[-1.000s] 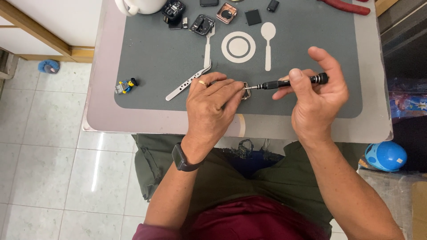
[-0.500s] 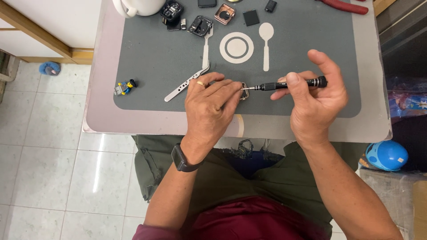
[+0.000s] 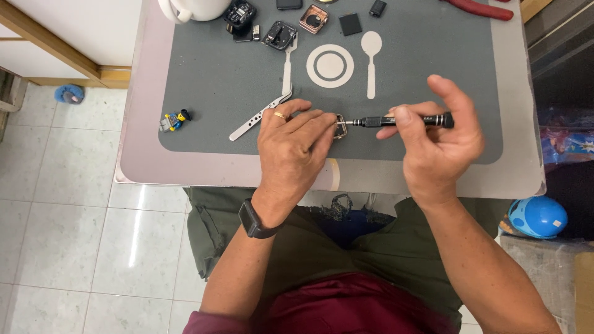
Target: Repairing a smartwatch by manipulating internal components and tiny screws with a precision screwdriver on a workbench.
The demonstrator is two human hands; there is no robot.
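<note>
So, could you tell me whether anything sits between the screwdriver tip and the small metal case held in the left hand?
Nothing visible does. The screwdriver in the right hand runs straight to the small metal case pinned under the left hand, and its tip appears to touch the case edge. The tweezers lie on the far side of the left hand.

Home repair spot: tiled floor (image 3: 74, 185), placemat (image 3: 216, 80), loose watch parts (image 3: 281, 34).
</note>
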